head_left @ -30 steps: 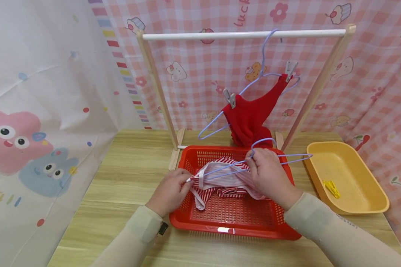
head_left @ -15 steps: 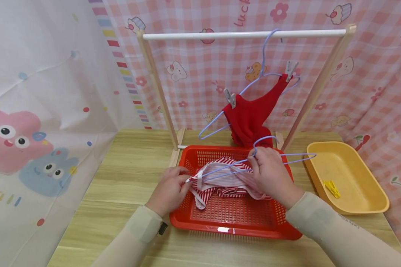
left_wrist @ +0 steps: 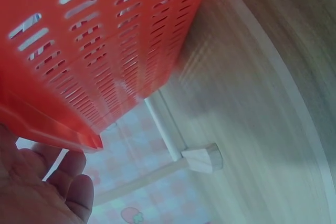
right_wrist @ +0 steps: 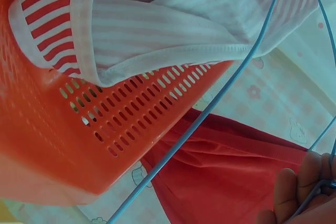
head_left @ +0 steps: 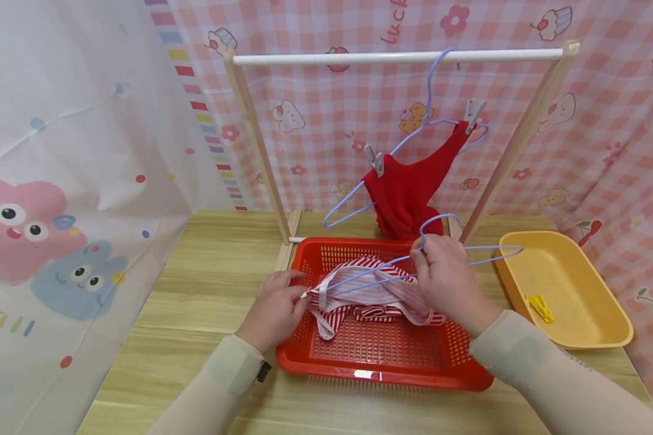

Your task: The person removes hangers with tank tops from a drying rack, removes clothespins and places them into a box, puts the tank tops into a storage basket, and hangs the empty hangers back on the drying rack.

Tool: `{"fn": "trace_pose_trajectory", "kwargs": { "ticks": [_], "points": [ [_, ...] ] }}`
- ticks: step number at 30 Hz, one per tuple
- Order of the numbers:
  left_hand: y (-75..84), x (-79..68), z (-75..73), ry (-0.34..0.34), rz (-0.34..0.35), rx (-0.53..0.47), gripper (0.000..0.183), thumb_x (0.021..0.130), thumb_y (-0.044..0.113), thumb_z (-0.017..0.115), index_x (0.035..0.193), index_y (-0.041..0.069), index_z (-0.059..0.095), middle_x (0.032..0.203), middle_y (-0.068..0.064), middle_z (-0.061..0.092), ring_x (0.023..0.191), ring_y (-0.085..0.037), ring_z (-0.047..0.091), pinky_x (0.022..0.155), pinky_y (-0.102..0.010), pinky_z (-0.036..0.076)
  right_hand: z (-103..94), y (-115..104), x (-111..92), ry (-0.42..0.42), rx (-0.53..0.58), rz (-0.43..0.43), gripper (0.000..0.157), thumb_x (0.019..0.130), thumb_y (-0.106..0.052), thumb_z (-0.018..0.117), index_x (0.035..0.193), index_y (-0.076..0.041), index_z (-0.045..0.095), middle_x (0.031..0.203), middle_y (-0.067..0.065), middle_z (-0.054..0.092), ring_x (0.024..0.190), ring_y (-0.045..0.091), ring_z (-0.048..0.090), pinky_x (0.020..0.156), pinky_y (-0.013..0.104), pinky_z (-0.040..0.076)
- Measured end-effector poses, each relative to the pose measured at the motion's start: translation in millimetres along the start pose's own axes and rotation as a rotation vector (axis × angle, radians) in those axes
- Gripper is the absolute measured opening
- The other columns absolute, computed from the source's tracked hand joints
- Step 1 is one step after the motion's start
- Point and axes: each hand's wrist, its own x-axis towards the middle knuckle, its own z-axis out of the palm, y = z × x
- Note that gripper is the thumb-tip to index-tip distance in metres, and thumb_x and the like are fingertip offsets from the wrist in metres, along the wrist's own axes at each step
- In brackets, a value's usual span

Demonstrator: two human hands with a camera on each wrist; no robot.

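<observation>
A red-and-white striped garment [head_left: 370,284] lies bunched in a red perforated basket [head_left: 381,379]. Its left strap end is pinched between thumb and fingers of my left hand [head_left: 274,309] at the basket's left rim. My right hand [head_left: 448,278] grips a blue wire hanger [head_left: 492,247] near the base of its hook, above the basket's right side. The hanger's left arm runs into the garment by the pinched strap; its right arm sticks out past my hand. In the right wrist view the striped garment [right_wrist: 157,30] hangs over the basket wall with the hanger wire [right_wrist: 210,108] crossing in front.
Behind the basket stands a wooden rack with a white rod [head_left: 326,58]. A red garment [head_left: 408,187] hangs from it on another blue hanger, held by grey clothespins [head_left: 374,160]. At right sits a yellow tray [head_left: 582,290] with yellow clips [head_left: 540,308].
My right hand has shifted slightly right and up with the hanger, whose left part slides a little out toward the right. My left hand keeps its pinch and moves barely leftward.
</observation>
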Motion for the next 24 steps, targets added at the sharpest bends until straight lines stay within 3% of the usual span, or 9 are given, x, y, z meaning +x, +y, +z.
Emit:
{"fn": "trace_pose_trajectory", "kwargs": {
  "ticks": [9, 17, 24],
  "points": [
    [-0.7, -0.2, 0.9, 0.009, 0.011, 0.018, 0.021, 0.101, 0.024, 0.068, 0.112, 0.011, 0.081, 0.146, -0.012, 0.059, 0.140, -0.035, 0.046, 0.121, -0.060, 0.032, -2.7, 3, 1, 0.006, -0.004, -0.004, 0.011, 0.099, 0.000, 0.059, 0.089, -0.004, 0.061, 0.077, 0.007, 0.058, 0.088, 0.035, 0.057, 0.087, 0.052, 0.041],
    [-0.3, 0.0, 1.8, 0.037, 0.011, -0.006, 0.029, 0.098, 0.020, 0.069, 0.125, 0.010, 0.075, 0.144, -0.013, 0.060, 0.138, -0.036, 0.049, 0.118, -0.060, 0.034, -6.1, 3, 2, 0.037, 0.015, -0.009, 0.011, 0.098, 0.002, 0.058, 0.088, -0.003, 0.060, 0.077, 0.009, 0.058, 0.086, 0.036, 0.056, 0.089, 0.054, 0.042],
    [-1.5, 0.0, 2.0, 0.015, 0.007, -0.027, 0.044, 0.097, 0.020, 0.068, 0.141, 0.014, 0.065, 0.147, -0.010, 0.058, 0.140, -0.034, 0.047, 0.121, -0.059, 0.032, -11.0, 2, 4, 0.043, 0.031, 0.000, 0.012, 0.099, 0.002, 0.058, 0.088, -0.003, 0.059, 0.077, 0.008, 0.058, 0.086, 0.035, 0.057, 0.090, 0.053, 0.041]
  ]
}}
